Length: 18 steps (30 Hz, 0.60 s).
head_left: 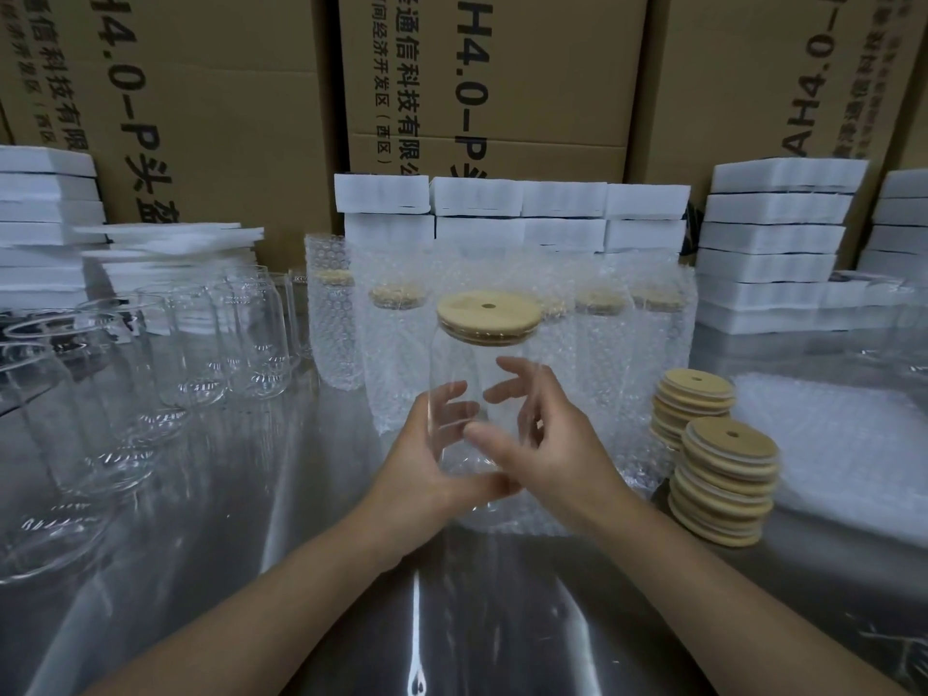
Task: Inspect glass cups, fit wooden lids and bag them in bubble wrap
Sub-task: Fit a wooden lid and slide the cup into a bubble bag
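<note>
A clear glass cup (467, 364) stands upright in mid-frame with a round wooden lid (488, 313) on its mouth. My left hand (427, 459) grips the cup's lower part from the left, fingers curled round the glass. My right hand (547, 444) is at the cup's right side, thumb across the front and fingers spread behind the glass. Two stacks of wooden lids (723, 479) stand to the right. Flat bubble-wrap bags (828, 444) lie at far right.
Several bare glass cups (165, 354) crowd the left of the steel table (452, 620). Several lidded cups in bubble wrap (396, 344) stand behind my hands. White foam blocks (773, 243) and cardboard cartons (502, 82) line the back.
</note>
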Available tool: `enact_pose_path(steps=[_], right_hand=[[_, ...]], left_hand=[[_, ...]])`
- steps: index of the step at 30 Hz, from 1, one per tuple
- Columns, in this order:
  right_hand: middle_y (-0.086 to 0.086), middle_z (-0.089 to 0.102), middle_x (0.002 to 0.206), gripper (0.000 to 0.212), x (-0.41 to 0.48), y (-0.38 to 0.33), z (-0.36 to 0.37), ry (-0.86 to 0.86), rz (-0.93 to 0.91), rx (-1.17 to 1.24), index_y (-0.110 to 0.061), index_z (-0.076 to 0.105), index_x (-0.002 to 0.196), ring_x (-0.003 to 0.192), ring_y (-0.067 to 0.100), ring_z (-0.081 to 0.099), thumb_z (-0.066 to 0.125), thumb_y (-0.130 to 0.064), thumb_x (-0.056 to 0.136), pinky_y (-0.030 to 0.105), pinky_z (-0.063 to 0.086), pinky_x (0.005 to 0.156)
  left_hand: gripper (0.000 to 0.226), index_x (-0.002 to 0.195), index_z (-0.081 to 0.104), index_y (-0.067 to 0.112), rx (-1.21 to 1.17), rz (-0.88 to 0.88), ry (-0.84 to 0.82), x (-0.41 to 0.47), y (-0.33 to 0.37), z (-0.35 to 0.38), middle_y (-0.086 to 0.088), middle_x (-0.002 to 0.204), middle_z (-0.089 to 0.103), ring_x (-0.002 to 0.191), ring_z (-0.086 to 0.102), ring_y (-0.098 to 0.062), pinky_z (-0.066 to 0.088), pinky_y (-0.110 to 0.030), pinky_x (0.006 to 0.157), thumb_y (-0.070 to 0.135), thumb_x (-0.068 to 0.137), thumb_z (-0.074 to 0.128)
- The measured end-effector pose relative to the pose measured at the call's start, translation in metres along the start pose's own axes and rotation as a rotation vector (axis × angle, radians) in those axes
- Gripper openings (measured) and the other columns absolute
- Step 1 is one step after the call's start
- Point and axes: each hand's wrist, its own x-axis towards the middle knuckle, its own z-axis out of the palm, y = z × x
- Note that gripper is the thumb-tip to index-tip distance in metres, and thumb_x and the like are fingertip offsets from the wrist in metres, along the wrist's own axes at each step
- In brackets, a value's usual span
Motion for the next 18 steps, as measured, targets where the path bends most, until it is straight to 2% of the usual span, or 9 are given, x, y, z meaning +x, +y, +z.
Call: enact_pose_path(steps=[2,4,6,8,9,11,13,18], right_hand=[[-0.027,0.053,0.106,0.083,0.000,0.001,0.001,0.022,-0.011,-0.079,-0.048,0.035,0.122,0.083,-0.009,0.052,0.060,-0.076,0.049,0.013,0.038,0.068],[-0.027,0.054,0.105,0.082,0.000,0.003,0.001,0.062,-0.003,-0.075,-0.047,0.036,0.118,0.084,-0.007,0.050,0.062,-0.076,0.045,0.017,0.038,0.069],[-0.025,0.055,0.104,0.079,0.002,0.006,0.002,0.085,0.011,-0.060,-0.047,0.038,0.114,0.086,-0.004,0.050,0.061,-0.077,0.045,0.018,0.038,0.071],[-0.021,0.056,0.104,0.072,0.003,0.008,0.003,0.092,0.025,-0.006,-0.048,0.039,0.109,0.093,-0.001,0.051,0.063,-0.075,0.046,0.021,0.041,0.075],[-0.019,0.057,0.103,0.069,0.004,0.009,0.004,0.092,0.032,0.035,-0.048,0.041,0.107,0.097,0.001,0.052,0.064,-0.073,0.047,0.023,0.043,0.078],[-0.016,0.059,0.102,0.068,0.005,0.010,0.005,0.078,0.047,0.110,-0.046,0.043,0.107,0.101,0.002,0.053,0.066,-0.070,0.048,0.025,0.045,0.083],[-0.014,0.062,0.103,0.070,0.006,0.011,0.005,0.048,0.069,0.152,-0.044,0.043,0.110,0.101,-0.001,0.056,0.066,-0.070,0.049,0.023,0.044,0.081],[-0.010,0.064,0.104,0.072,0.006,0.010,0.004,0.044,0.071,0.212,-0.041,0.045,0.112,0.093,0.004,0.063,0.067,-0.069,0.050,0.022,0.049,0.074]], left_hand=[[0.093,0.124,0.043,0.042,-0.002,0.003,-0.040,-0.001,0.001,0.000,0.010,0.128,0.052,0.112,0.053,0.013,0.052,-0.013,0.074,0.034,0.041,0.084],[0.092,0.122,0.042,0.043,0.001,-0.007,-0.060,-0.001,0.001,0.001,0.014,0.130,0.049,0.112,0.049,0.020,0.052,-0.014,0.078,0.034,0.040,0.083],[0.090,0.120,0.042,0.045,0.021,-0.024,-0.062,0.001,0.001,0.001,0.020,0.130,0.048,0.116,0.047,0.021,0.053,-0.024,0.092,0.038,0.041,0.083],[0.089,0.120,0.043,0.046,0.028,-0.049,-0.065,0.003,0.000,0.001,0.021,0.129,0.051,0.121,0.049,0.014,0.047,-0.035,0.104,0.038,0.042,0.086],[0.089,0.120,0.044,0.045,0.021,-0.058,-0.066,0.003,-0.001,0.000,0.019,0.129,0.053,0.123,0.050,0.010,0.046,-0.036,0.107,0.037,0.043,0.087],[0.090,0.121,0.045,0.042,-0.001,-0.063,-0.061,0.004,-0.004,-0.001,0.015,0.129,0.057,0.126,0.050,0.004,0.047,-0.030,0.105,0.036,0.042,0.089],[0.092,0.123,0.047,0.035,-0.034,-0.056,-0.048,0.005,-0.006,-0.001,0.010,0.132,0.058,0.129,0.049,0.000,0.048,-0.026,0.098,0.034,0.041,0.089],[0.087,0.125,0.051,0.027,-0.035,-0.021,-0.053,0.004,-0.003,-0.002,0.014,0.126,0.063,0.125,0.054,-0.004,0.045,-0.037,0.105,0.034,0.047,0.088]])
